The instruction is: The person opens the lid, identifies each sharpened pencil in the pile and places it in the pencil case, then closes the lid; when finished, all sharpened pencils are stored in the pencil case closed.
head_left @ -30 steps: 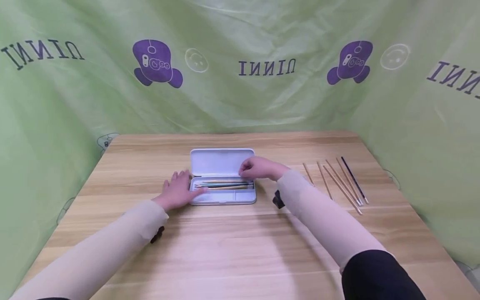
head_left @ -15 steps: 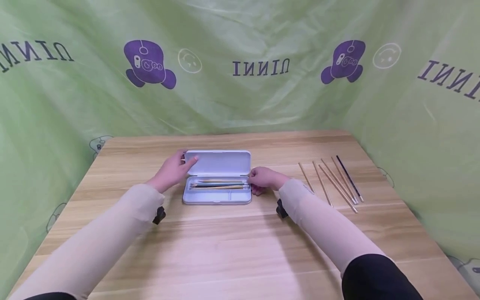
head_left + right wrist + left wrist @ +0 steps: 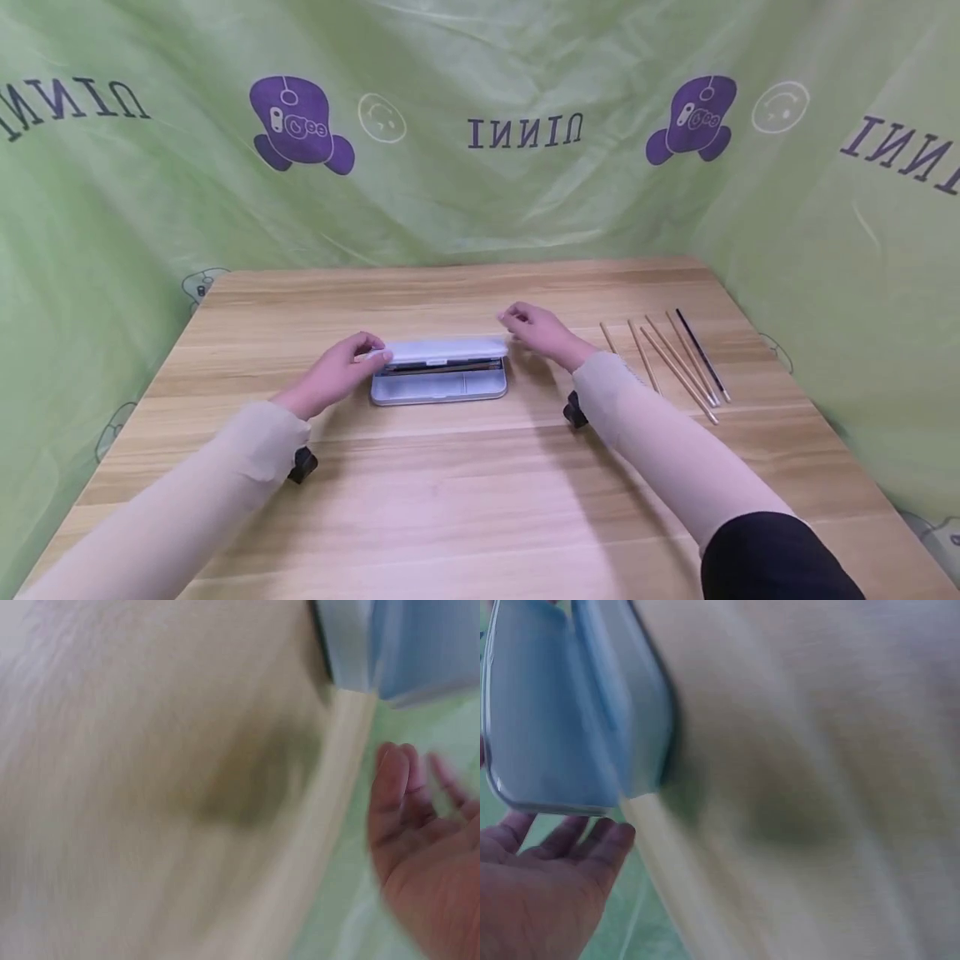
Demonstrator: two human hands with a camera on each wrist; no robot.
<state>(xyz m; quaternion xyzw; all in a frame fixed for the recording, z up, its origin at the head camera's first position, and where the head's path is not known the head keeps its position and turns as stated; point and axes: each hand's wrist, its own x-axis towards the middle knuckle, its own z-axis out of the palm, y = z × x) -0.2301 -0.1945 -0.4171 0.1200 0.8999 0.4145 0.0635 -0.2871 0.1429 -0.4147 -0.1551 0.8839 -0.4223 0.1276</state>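
A pale metal pencil case [image 3: 420, 390] lies on the table, its hinged lid [image 3: 448, 349] tilted partway down over the tray. Pencils [image 3: 450, 367] lie in the back compartment, partly hidden by the lid. My left hand [image 3: 334, 372] holds the lid's left end, thumb in front and fingers behind; in the left wrist view its fingers [image 3: 592, 844] are right at the lid's short edge. Just off the lid's right end, my right hand [image 3: 546, 335] hovers with loosely bent fingers and nothing in them. In the right wrist view, a gap separates those fingers [image 3: 390, 780] from the case.
Several loose wooden-coloured pencils [image 3: 678, 371] and a dark one [image 3: 702, 354] lie fanned out on the right side of the wooden table [image 3: 435, 500]. A green printed curtain [image 3: 525, 208] hangs around the table's back and sides.
The lid has swung from standing open to leaning low over the tray. My left hand went from the table beside the case to the lid; my right hand moved away from the case's right side.
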